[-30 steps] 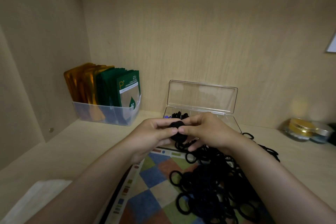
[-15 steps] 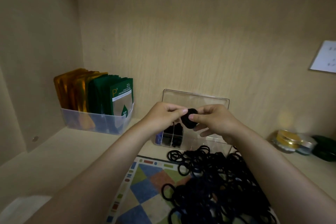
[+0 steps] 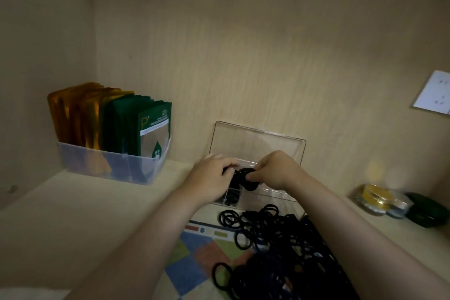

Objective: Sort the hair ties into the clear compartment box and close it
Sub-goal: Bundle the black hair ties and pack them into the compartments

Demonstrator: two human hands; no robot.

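Vs 0.5 s ago both hands have dropped: the bundle of black hair ties [image 3: 248, 179] was up in front of the lid [image 3: 258, 143], now it's down at the left-side cells of the clear compartment box [image 3: 272, 198]. L hand [image 3: 214, 174] and R hand [image 3: 275, 169] both pinch it, fingers curled on it, one each side. Cells under it already have some dark ties; which exact cell I can't tell, too dim. I read this as placement abt to finish, no release yet. The pile of hair ties [image 3: 287, 246] sits on the checkered mat [image 3: 194, 260] just in front of the box, so sorting is far from done and the lid is open.
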